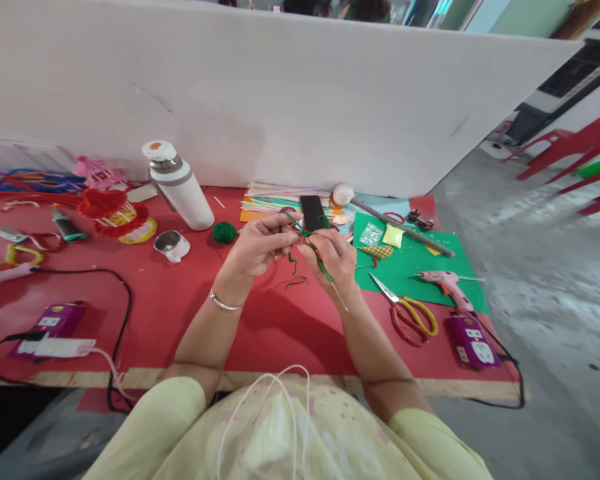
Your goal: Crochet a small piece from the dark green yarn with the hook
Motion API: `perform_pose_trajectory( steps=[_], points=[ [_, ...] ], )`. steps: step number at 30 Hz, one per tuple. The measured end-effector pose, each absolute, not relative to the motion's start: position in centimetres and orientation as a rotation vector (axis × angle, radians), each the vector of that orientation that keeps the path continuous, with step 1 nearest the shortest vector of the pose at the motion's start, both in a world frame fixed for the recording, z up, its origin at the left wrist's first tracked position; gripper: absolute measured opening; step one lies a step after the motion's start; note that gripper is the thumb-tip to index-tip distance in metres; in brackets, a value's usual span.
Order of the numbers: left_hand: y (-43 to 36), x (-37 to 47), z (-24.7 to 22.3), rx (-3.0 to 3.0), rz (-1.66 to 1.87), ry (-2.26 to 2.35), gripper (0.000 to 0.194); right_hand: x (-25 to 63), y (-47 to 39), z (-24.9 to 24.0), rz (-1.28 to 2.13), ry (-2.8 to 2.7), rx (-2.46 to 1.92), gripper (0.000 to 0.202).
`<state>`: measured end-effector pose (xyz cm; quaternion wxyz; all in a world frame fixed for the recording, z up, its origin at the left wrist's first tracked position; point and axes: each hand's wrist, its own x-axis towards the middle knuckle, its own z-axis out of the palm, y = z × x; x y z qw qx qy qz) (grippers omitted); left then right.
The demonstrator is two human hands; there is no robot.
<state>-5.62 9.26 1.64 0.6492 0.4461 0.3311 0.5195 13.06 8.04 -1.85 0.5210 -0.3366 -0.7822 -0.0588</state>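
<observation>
My left hand (pixel 263 243) is closed, pinching a small piece of green yarn work (pixel 305 233) between thumb and fingers. My right hand (pixel 333 257) is wrapped round a thin crochet hook (pixel 325 270) with a green grip, its metal end pointing down towards my wrist. Both hands meet over the table, fingertips almost touching at the yarn. A loose strand of green yarn (pixel 294 267) dangles below them. Left of my left hand lies a green yarn ball (pixel 225 233). A black phone (pixel 313 212) lies just behind the hands. My fingers partly hide the yarn work.
On the red-covered table (pixel 280 333) stand a white thermos (pixel 180 187) and a metal-lined cup (pixel 173 247). To the right lie scissors (pixel 405 313), a pink glue gun (pixel 443 283) and a purple power socket (pixel 473 340). A white panel (pixel 280 100) rises behind. Cords (pixel 125 313) run at left.
</observation>
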Motion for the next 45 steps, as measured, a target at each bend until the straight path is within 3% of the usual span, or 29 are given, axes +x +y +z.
perform_pose_trajectory(
  steps=[8, 24, 33, 37, 42, 45],
  points=[
    [10.0, -6.9, 1.5, 0.875, 0.959, 0.609, 0.043, 14.4, 9.0, -2.4, 0.029, -1.927, -0.655, 0.021],
    [10.6, -7.8, 1.7, 0.938, 0.951, 0.749, 0.033, 16.5, 8.4, 1.0, 0.548, -2.009, -0.661, 0.021],
    [10.5, -7.7, 1.3, 0.982, 0.965, 0.73, 0.023, 15.2, 8.3, 0.6, 1.108, -1.614, -0.69, 0.038],
    [9.9, -6.4, 1.1, 1.005, 1.045, 0.705, 0.024, 12.6, 8.7, -1.2, 1.413, -1.226, -0.684, 0.056],
    [9.6, -4.7, 1.0, 1.035, 1.266, 0.785, 0.018, 10.9, 8.9, -2.3, 1.251, -1.107, -0.845, 0.064],
    [9.6, -4.5, 1.0, 0.994, 1.265, 0.726, 0.025, 10.8, 8.8, -2.6, 1.186, -1.112, -0.858, 0.064]
  ],
)
